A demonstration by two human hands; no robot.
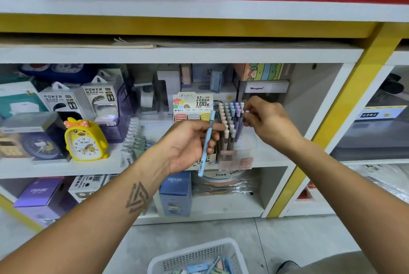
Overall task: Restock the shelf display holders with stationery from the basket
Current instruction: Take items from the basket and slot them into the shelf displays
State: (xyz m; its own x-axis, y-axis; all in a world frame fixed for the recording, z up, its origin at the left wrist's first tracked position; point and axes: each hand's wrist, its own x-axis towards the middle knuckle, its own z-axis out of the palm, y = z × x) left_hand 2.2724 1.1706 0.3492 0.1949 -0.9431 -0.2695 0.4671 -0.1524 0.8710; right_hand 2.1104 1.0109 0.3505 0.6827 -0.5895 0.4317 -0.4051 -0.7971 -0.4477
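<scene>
My left hand (190, 143) holds a light blue pen (207, 142) upright between thumb and fingers, just left of the display holder (235, 160). The clear pink-fronted holder stands on the middle shelf and is packed with several upright pens (229, 123) with cream, blue and purple caps. My right hand (269, 122) pinches a purple-capped pen (246, 111) at the holder's right side, its tip down among the others. A white mesh basket (199, 256) with more stationery sits on the floor below.
A lead-refill display card (193, 106) stands behind the left hand. A yellow duck clock (85, 139), power bank boxes (100, 98) and a tape dispenser (146, 96) fill the shelf's left side. Blue Cruhre boxes (176, 194) sit on the lower shelf. A yellow post (327, 118) borders the right.
</scene>
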